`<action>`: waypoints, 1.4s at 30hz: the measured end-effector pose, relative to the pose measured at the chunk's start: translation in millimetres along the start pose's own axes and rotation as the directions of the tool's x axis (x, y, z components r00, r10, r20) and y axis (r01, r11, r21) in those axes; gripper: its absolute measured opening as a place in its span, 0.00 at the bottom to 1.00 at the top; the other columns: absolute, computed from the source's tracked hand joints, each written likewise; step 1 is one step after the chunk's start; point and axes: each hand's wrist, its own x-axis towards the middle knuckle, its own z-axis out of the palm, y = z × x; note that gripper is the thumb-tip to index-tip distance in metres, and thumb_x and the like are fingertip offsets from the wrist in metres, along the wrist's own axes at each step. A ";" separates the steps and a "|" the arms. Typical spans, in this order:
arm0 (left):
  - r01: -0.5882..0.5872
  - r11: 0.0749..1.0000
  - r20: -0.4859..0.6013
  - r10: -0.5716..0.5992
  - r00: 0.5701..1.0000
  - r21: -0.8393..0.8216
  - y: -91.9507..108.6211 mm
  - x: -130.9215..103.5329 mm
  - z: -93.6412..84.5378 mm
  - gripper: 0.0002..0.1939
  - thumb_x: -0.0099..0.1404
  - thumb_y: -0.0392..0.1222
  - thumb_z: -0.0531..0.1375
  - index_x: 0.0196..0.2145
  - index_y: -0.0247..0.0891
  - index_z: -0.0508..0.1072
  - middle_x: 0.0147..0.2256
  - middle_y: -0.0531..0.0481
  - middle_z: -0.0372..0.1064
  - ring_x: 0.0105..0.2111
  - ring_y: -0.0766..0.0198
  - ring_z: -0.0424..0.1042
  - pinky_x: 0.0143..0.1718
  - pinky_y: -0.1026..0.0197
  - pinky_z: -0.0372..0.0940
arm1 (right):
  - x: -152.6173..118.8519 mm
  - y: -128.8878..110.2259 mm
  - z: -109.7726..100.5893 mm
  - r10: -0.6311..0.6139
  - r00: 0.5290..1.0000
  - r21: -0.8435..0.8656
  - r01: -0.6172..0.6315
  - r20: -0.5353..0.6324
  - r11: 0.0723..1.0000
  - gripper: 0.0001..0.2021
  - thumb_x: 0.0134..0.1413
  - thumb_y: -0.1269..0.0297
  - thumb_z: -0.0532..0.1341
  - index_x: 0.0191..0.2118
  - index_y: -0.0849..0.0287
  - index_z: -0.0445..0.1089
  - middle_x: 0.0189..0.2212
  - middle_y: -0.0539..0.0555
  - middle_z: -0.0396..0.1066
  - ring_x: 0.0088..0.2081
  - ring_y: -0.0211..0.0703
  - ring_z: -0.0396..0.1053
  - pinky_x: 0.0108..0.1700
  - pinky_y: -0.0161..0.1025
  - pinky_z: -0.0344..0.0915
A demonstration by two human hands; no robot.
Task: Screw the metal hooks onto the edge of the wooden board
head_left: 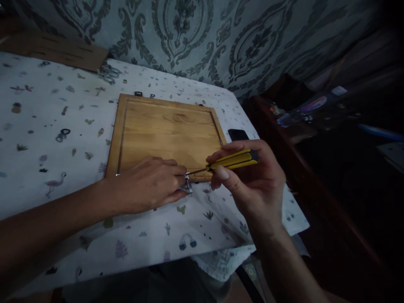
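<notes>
A framed wooden panel (pixel 170 130), like a small cabinet door, lies flat on the table. At its near edge, a small silvery metal piece that looks like a hinge (pixel 188 185) sticks out beyond the wood. My left hand (pixel 151 183) rests over that edge, with its fingers and thumb closed on the hinge. In my right hand (pixel 252 181), a screwdriver (pixel 233 160) with a yellow and black handle is gripped between thumb and fingers. Its shaft points left, and the tip meets the hinge beside my left fingertips. Any screw there is too small to make out.
A patterned white cloth (pixel 63 147) covers the table. Behind the panel lie a piece of cardboard (pixel 63 50) and several metal parts (pixel 109 73). A dark phone-like object (pixel 237 134) is right of the panel. A plastic bottle (pixel 311 105) lies further right.
</notes>
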 end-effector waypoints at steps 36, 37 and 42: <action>0.022 1.000 0.013 -0.022 1.000 0.017 2.1 0.4 -5.2 0.12 0.72 0.44 0.57 0.41 0.36 0.78 0.40 0.47 0.75 0.40 0.58 0.75 0.39 0.58 0.66 | 19.2 -0.7 -0.7 0.048 0.976 0.138 -0.078 0.211 0.987 0.18 0.54 0.55 0.69 0.48 0.54 0.72 0.33 0.47 0.76 0.23 0.32 0.74 0.29 0.32 0.74; 0.020 1.000 0.010 -0.020 1.000 0.015 1.8 0.2 -5.1 0.12 0.72 0.44 0.56 0.41 0.36 0.78 0.39 0.47 0.75 0.40 0.58 0.75 0.39 0.59 0.65 | 19.4 0.6 -0.5 0.041 0.978 0.142 -0.071 0.204 0.987 0.16 0.53 0.55 0.69 0.44 0.56 0.73 0.32 0.47 0.76 0.22 0.31 0.73 0.27 0.31 0.73; 0.013 0.999 0.008 -0.013 1.000 0.037 2.0 -0.4 -7.1 0.13 0.72 0.45 0.56 0.40 0.36 0.78 0.37 0.48 0.75 0.39 0.60 0.75 0.35 0.61 0.64 | 23.1 5.1 6.1 0.057 0.996 0.166 -0.068 0.070 0.984 0.21 0.40 0.56 0.76 0.27 0.60 0.64 0.32 0.48 0.76 0.15 0.25 0.63 0.15 0.26 0.62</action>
